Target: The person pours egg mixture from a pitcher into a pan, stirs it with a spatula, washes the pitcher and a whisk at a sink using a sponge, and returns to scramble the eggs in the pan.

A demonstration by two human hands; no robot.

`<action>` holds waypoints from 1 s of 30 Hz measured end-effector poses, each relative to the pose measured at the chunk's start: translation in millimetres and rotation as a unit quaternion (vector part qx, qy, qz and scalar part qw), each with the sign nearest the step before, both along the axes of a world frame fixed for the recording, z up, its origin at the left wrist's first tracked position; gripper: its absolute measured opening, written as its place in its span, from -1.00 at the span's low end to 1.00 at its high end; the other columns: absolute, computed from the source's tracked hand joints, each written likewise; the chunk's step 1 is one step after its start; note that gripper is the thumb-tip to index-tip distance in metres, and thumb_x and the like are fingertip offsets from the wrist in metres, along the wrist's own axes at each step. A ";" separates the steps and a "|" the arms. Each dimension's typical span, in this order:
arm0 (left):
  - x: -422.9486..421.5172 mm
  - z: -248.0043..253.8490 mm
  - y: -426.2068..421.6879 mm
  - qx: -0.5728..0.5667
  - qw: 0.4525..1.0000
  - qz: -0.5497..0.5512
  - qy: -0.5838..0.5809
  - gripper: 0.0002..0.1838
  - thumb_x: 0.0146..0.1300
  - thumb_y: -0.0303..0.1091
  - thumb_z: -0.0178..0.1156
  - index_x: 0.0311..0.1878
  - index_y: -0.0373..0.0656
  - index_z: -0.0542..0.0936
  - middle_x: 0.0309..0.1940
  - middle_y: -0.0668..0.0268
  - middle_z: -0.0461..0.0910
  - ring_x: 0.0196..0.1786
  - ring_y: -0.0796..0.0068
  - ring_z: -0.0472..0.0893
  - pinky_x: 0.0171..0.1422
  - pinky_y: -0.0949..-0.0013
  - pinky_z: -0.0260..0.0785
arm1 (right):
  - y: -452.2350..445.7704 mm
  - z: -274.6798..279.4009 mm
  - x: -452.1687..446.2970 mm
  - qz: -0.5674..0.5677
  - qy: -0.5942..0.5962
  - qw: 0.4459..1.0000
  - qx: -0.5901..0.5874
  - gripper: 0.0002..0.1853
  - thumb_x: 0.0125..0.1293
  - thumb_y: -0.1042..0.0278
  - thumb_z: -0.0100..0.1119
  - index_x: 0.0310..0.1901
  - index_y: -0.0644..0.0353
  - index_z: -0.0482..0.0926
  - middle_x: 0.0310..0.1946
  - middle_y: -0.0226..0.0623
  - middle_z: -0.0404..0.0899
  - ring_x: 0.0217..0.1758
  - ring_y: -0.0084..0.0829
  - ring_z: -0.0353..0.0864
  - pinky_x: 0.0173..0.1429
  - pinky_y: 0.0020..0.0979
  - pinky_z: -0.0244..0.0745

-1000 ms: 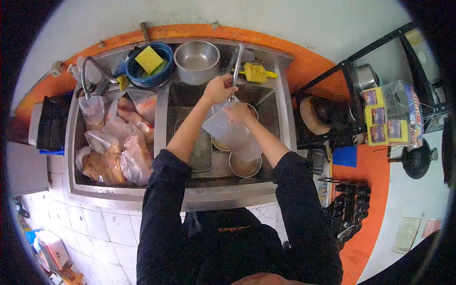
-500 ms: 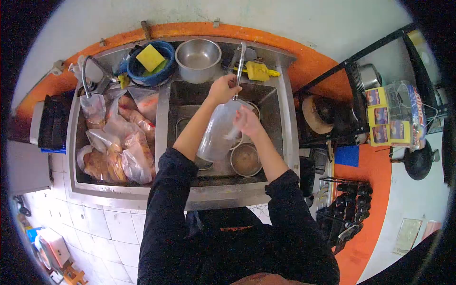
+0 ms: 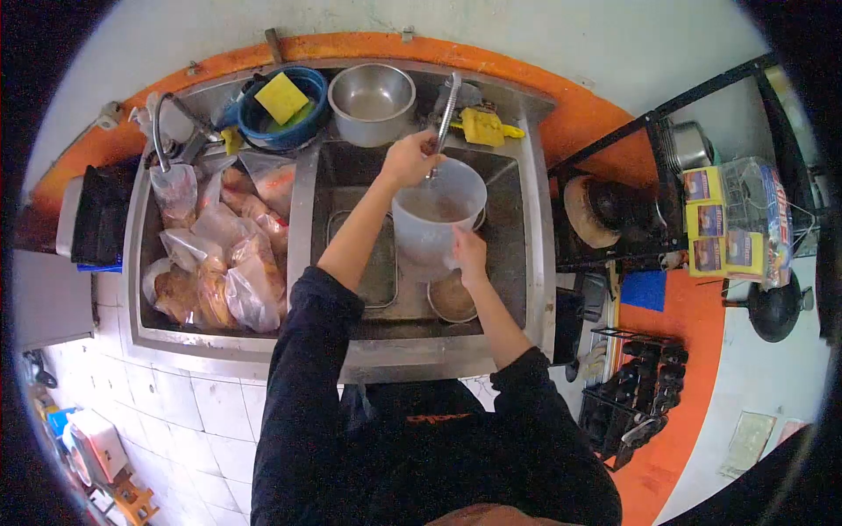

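Observation:
My left hand (image 3: 410, 161) is closed on the metal faucet (image 3: 448, 105), near the lower end of its coiled spout. Under the spout stands a translucent plastic pitcher (image 3: 425, 235), its round mouth facing up. My right hand (image 3: 470, 252) grips it at the near right side, apparently by a handle mostly hidden by the fingers. Below the pitcher, a round metal bowl (image 3: 453, 302) lies partly covered in the right sink basin (image 3: 412, 330). A rectangular metal tray (image 3: 375, 294) rests to its left. Whether water is running I cannot tell.
The left basin holds several plastic bags of meat (image 3: 219, 263). Along the back ledge are a blue tub (image 3: 279, 131) with a yellow sponge (image 3: 281, 98), a metal pot (image 3: 373, 105) and yellow cloths (image 3: 484, 127). A black rack (image 3: 605, 254) stands close on the right.
The pitcher has turned from lying tilted to upright, its mouth now under the spout. My right hand has lowered and moved right with it. My left hand stays at the faucet.

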State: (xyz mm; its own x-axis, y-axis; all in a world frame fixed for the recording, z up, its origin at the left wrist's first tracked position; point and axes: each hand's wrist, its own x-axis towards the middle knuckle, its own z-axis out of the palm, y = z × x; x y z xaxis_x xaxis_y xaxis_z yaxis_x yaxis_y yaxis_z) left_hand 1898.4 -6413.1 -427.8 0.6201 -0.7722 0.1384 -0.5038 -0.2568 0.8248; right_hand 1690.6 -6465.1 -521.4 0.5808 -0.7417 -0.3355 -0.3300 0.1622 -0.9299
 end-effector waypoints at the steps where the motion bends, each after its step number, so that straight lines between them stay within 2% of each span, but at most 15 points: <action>1: -5.0 3.8 -5.2 -0.014 0.996 -0.027 0.081 -0.66 -0.06 -0.22 0.24 -0.22 -0.18 0.49 -0.49 0.19 0.57 -0.44 0.34 0.56 -0.28 0.32 0.38 | 2.8 -5.4 -7.9 -0.003 -0.023 0.999 -0.038 -0.74 0.13 0.29 0.08 -0.63 0.22 0.39 -0.73 -0.50 0.28 -0.64 -0.64 0.23 -0.55 -0.52 0.13; 3: -14.1 12.8 -14.6 -0.053 0.966 -0.114 0.226 -0.77 0.01 -0.30 0.22 -0.30 -0.21 0.48 -0.52 0.27 0.53 -0.48 0.53 0.52 -0.36 0.43 0.38 | 2.5 -14.4 -19.8 -0.008 -0.045 0.996 -0.077 -0.72 0.13 0.28 0.09 -0.65 0.23 0.40 -0.74 -0.51 0.27 -0.66 -0.65 0.21 -0.55 -0.51 0.12; 5: -13.8 22.6 -15.8 -0.056 0.952 -0.125 0.274 -0.77 0.04 -0.30 0.20 -0.29 -0.22 0.48 -0.51 0.30 0.51 -0.47 0.56 0.51 -0.39 0.46 0.41 | -2.8 -26.1 -32.9 0.049 -0.008 0.968 -0.245 -0.73 0.13 0.27 0.11 -0.60 0.26 0.44 -0.71 -0.52 0.30 -0.64 -0.69 0.19 -0.56 -0.54 0.10; 6: -13.3 27.5 -14.6 -0.059 0.937 -0.133 0.319 -0.78 0.07 -0.30 0.19 -0.28 -0.23 0.47 -0.50 0.32 0.48 -0.46 0.59 0.50 -0.43 0.49 0.43 | -6.4 -31.5 -38.7 0.049 -0.007 0.969 -0.243 -0.73 0.13 0.27 0.11 -0.60 0.26 0.44 -0.71 -0.52 0.30 -0.64 -0.69 0.19 -0.56 -0.54 0.10; 8: -4.4 23.3 -11.1 -0.047 0.940 -0.134 0.311 -0.77 0.07 -0.29 0.20 -0.28 -0.21 0.47 -0.50 0.36 0.46 -0.45 0.59 0.51 -0.40 0.49 0.45 | -13.6 -41.6 -46.1 0.035 0.034 0.961 -0.274 -0.59 0.06 0.09 0.17 -0.43 0.40 0.52 -0.64 -0.14 0.49 -0.56 -0.35 0.43 -0.38 -0.32 0.30; 10: -2.5 20.6 -7.7 -0.046 0.928 -0.133 0.345 -0.77 0.07 -0.28 0.20 -0.26 -0.19 0.47 -0.50 0.37 0.46 -0.46 0.59 0.51 -0.38 0.49 0.46 | -17.0 -39.7 -53.2 0.026 0.050 0.972 -0.229 -0.55 0.05 0.06 0.18 -0.40 0.44 0.51 -0.61 -0.09 0.51 -0.54 -0.29 0.46 -0.36 -0.32 0.32; 11: -2.6 21.2 -8.5 -0.022 0.938 -0.133 0.319 -0.76 0.08 -0.27 0.19 -0.23 -0.17 0.47 -0.49 0.38 0.46 -0.45 0.60 0.51 -0.35 0.49 0.45 | -16.2 -31.0 -53.3 0.019 0.064 0.980 -0.185 -0.51 0.04 0.04 0.19 -0.37 0.48 0.51 -0.57 -0.04 0.53 -0.52 -0.22 0.48 -0.34 -0.32 0.34; 15: -4.7 34.8 -3.4 -0.013 0.935 -0.125 0.332 -0.75 0.08 -0.26 0.19 -0.20 -0.15 0.47 -0.48 0.40 0.46 -0.46 0.61 0.51 -0.34 0.50 0.45 | -13.0 -24.4 -51.1 -0.006 0.074 0.982 -0.173 -0.49 0.03 0.02 0.18 -0.39 0.49 0.50 -0.57 -0.01 0.53 -0.53 -0.13 0.47 -0.34 -0.29 0.34; 17: -5.7 43.7 1.2 -0.005 0.931 -0.105 0.349 -0.72 0.08 -0.25 0.19 -0.18 -0.16 0.47 -0.46 0.40 0.47 -0.46 0.62 0.51 -0.35 0.50 0.44 | -5.0 -3.7 -50.3 0.035 0.084 0.968 -0.234 -0.47 0.04 -0.01 0.16 -0.36 0.48 0.50 -0.56 0.02 0.53 -0.50 -0.14 0.49 -0.32 -0.29 0.35; 21: -5.6 40.2 -1.9 -0.003 0.932 -0.112 0.344 -0.70 0.08 -0.25 0.20 -0.16 -0.17 0.46 -0.44 0.39 0.47 -0.46 0.61 0.51 -0.34 0.50 0.45 | 5.7 20.5 -42.3 0.082 0.150 0.971 -0.165 -0.45 0.04 -0.04 0.14 -0.33 0.47 0.52 -0.52 0.05 0.53 -0.43 -0.10 0.53 -0.26 -0.30 0.38; 23: -3.9 40.0 -0.4 -0.003 0.935 -0.107 0.338 -0.71 0.08 -0.26 0.20 -0.17 -0.17 0.45 -0.46 0.39 0.47 -0.46 0.61 0.51 -0.36 0.51 0.44 | 7.6 13.3 -42.3 0.028 0.153 0.949 -0.275 -0.43 0.03 -0.07 0.14 -0.30 0.46 0.52 -0.43 0.09 0.54 -0.33 -0.09 0.55 -0.19 -0.32 0.39; 26: 8.4 40.5 5.5 0.016 0.940 -0.137 0.311 -0.72 0.08 -0.27 0.20 -0.18 -0.17 0.45 -0.48 0.41 0.47 -0.48 0.63 0.50 -0.40 0.54 0.43 | 4.7 5.4 -46.2 0.011 0.097 0.961 -0.260 -0.41 0.02 -0.08 0.14 -0.26 0.46 0.51 -0.36 0.11 0.53 -0.27 -0.07 0.55 -0.13 -0.32 0.40; 28: 14.5 39.0 9.3 0.003 0.935 -0.153 0.322 -0.75 0.07 -0.28 0.20 -0.21 -0.17 0.46 -0.53 0.43 0.45 -0.50 0.65 0.48 -0.44 0.57 0.42 | 1.7 4.2 -51.0 0.010 0.114 0.957 -0.266 -0.41 0.02 -0.08 0.14 -0.25 0.46 0.51 -0.34 0.11 0.53 -0.25 -0.08 0.54 -0.12 -0.31 0.39; 30: 20.7 37.8 10.1 0.052 0.959 -0.138 0.244 -0.78 0.06 -0.31 0.19 -0.24 -0.18 0.47 -0.56 0.43 0.44 -0.52 0.67 0.46 -0.46 0.56 0.42 | 0.1 5.1 -54.0 0.008 0.130 0.954 -0.271 -0.40 0.02 -0.09 0.14 -0.24 0.46 0.51 -0.33 0.12 0.53 -0.24 -0.08 0.54 -0.10 -0.31 0.39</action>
State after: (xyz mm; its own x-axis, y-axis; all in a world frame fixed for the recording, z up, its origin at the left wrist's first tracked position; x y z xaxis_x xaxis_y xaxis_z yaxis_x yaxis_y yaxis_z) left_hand 1919.2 -6402.9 -390.0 0.3615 -0.9102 -0.2023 -0.1252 -0.2624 0.9568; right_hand 1636.6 -6465.0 -516.3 0.5431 -0.8387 -0.0403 -0.5593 -0.3256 -0.7624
